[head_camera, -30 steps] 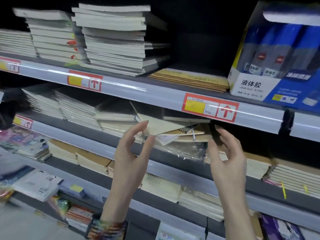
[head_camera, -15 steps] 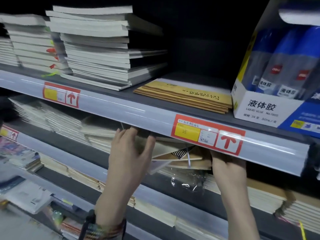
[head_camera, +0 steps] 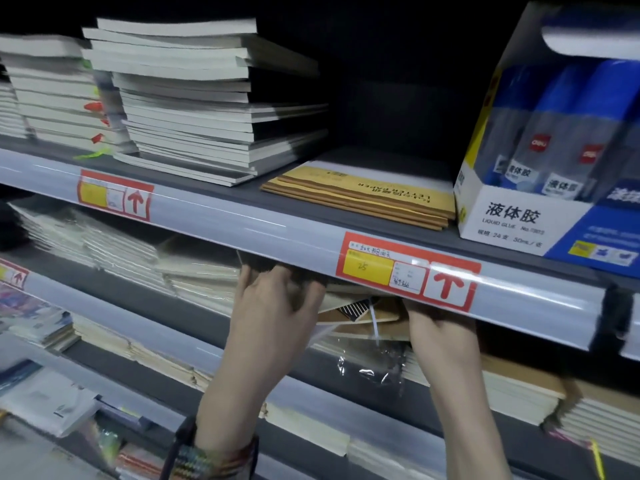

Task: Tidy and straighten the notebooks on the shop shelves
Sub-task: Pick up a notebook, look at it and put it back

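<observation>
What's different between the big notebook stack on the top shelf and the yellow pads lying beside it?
The notebook stack is tall, many books high; the yellow pads make a low pile of a few. The notebook stack has dark covers and sits ragged, books jutting out; the yellow pads are tan with printed lettering and lie nearly flush. Both lie flat on the same shelf.

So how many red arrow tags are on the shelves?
3. One tag left on the upper shelf edge, one further right on it, one far left on the edge below. More may be hidden.
</observation>
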Available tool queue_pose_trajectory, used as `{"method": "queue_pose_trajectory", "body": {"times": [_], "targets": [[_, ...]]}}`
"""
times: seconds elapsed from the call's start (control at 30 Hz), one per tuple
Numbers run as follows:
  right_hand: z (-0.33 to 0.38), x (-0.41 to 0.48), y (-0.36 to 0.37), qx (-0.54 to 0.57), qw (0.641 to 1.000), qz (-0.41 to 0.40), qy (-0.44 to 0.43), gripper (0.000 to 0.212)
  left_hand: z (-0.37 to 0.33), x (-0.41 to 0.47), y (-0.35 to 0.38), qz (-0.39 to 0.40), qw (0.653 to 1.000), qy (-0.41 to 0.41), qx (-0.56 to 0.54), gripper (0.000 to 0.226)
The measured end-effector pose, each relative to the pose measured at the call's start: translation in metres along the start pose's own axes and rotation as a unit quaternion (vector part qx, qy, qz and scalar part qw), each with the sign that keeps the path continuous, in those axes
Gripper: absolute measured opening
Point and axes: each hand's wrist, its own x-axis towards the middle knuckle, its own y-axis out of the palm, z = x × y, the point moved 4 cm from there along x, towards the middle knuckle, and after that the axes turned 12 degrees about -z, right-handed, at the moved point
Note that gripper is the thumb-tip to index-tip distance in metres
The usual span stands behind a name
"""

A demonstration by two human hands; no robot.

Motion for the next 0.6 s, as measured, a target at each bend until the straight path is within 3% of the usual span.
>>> {"method": "queue_pose_trajectory", "body": {"times": [0.2, 0.37, 0.6], "targets": [[-0.002, -0.014, -0.012, 0.005, 0.994, -0.07, -0.08, 0.022, 0.0, -0.019, -0.015, 0.051, 0.996, 0.01, -0.069, 0.024], [0.005, -0.044, -0.022, 0.072, 0.99, -0.087, -0.085, 0.012, -0.001, -0.04, -0.036, 0.053, 0.996, -0.006, -0.073, 0.048], [-0.01, -0.093, -0.034, 0.159, 0.972, -0.163, -0.054, 0.021, 0.007, -0.073, -0.066, 0.084, 0.989, -0.013, -0.12, 0.04]]}}
